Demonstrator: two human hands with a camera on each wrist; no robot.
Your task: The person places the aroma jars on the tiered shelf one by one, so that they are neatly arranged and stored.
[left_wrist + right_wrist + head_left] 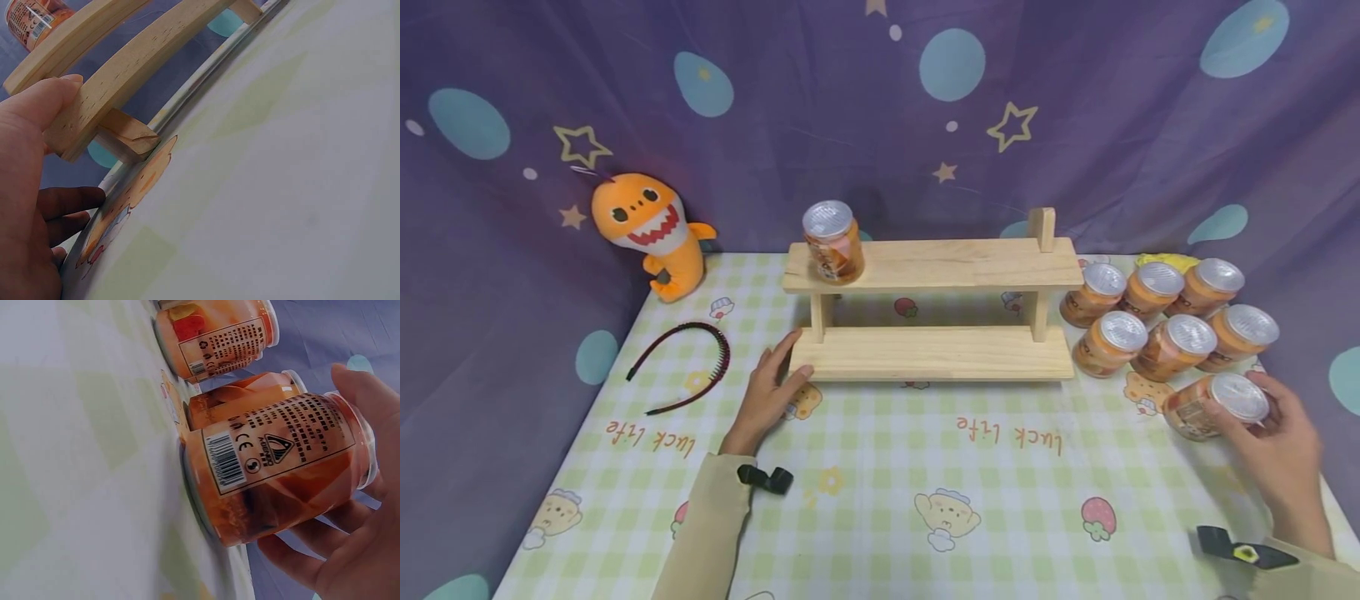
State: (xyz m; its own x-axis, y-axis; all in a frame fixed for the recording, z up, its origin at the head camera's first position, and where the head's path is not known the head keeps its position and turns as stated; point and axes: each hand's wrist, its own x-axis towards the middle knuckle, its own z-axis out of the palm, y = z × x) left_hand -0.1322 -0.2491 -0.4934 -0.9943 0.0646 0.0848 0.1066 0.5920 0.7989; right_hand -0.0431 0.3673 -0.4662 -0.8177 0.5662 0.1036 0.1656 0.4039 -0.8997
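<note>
On the checked surface (880, 467), the two-tier wooden shelf (925, 265) stands at 12 o'clock, its lower board's (932, 354) 9 o'clock end pinched by the left grip (766, 398). The right grip (1279, 442) clamps an orange-filled jar (1189, 408) at 3 o'clock; likely weighty, rigid and slick, it suits a hold around its sidewall (281, 469) below the lid (1240, 397).

Orange jar (275, 469); green-white checked cloth (880, 467); headband (726, 353) maybe reddish.

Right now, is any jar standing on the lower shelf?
No, the only shelved jar stands on the upper shelf.
</note>
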